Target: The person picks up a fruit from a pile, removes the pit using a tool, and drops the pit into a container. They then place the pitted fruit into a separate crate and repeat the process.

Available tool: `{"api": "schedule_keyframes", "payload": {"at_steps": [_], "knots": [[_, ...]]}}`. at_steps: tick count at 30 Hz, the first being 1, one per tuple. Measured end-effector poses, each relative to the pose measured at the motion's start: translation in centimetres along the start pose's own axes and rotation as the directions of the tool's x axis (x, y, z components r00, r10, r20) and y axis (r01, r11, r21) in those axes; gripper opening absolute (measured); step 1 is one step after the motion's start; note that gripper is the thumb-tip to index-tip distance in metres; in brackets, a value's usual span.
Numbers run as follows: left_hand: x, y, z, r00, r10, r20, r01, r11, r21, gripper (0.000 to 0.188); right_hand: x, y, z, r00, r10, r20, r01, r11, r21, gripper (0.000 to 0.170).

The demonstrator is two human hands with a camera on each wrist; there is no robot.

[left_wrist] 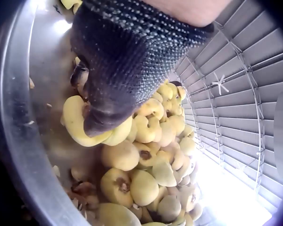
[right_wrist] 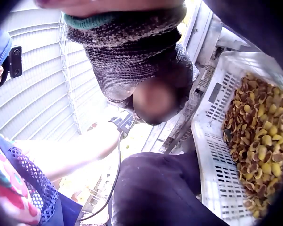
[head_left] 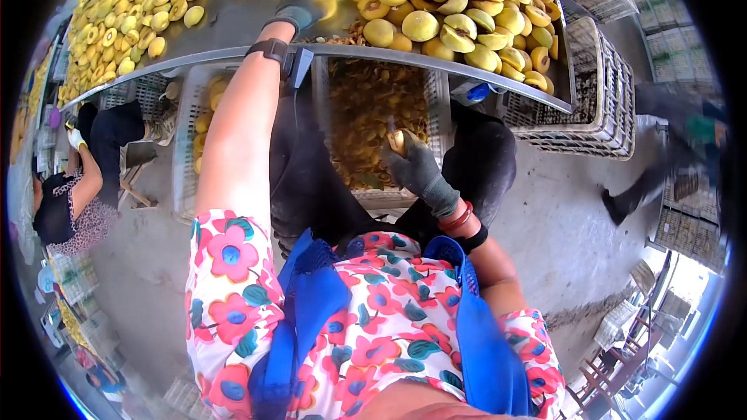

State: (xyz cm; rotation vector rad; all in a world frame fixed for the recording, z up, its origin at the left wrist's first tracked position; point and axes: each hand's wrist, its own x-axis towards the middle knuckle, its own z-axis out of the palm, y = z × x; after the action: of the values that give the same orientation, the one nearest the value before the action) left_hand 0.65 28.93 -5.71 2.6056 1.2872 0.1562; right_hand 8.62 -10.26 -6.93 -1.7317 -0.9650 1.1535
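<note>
My left hand [head_left: 302, 12], in a dark knit glove, reaches over the metal table [head_left: 226, 23]. It holds a yellow peach half [left_wrist: 75, 120], with the fingertips curled over its cut side in the left wrist view. Right beside it lies a heap of peach halves [head_left: 420, 26], some with brown pit hollows. Above the crate between the knees, my gloved right hand [head_left: 422, 171] grips a small tool [head_left: 398, 141] with a pale handle and a thin tip pointing up. The fingers hide most of that handle.
A white crate [right_wrist: 212, 188] full of brown and yellow scraps stands under the table's raised metal edge [head_left: 358, 52]. Another crate [head_left: 187, 148] with fruit is to the left. Stacked baskets [head_left: 603, 85] stand right. One person [head_left: 78, 194] sits left; another [head_left: 661, 155] is at right.
</note>
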Motion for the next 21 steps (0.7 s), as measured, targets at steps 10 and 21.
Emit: {"api": "schedule_keyframes", "payload": {"at_steps": [10, 21], "knots": [[-3.6, 1.3, -0.1, 0.961, 0.015, 0.277, 0.177, 0.737, -0.653, 0.072, 0.3, -2.1, -0.1, 0.999, -0.025, -0.040, 0.028, 0.995, 0.096, 0.022], [-19.3, 12.4, -4.0, 0.986, 0.163, -0.020, -0.103, 0.516, -0.850, 0.035, 2.0, -8.7, -1.0, 0.763, -0.371, -0.530, 0.332, 0.927, -0.172, 0.036]]}}
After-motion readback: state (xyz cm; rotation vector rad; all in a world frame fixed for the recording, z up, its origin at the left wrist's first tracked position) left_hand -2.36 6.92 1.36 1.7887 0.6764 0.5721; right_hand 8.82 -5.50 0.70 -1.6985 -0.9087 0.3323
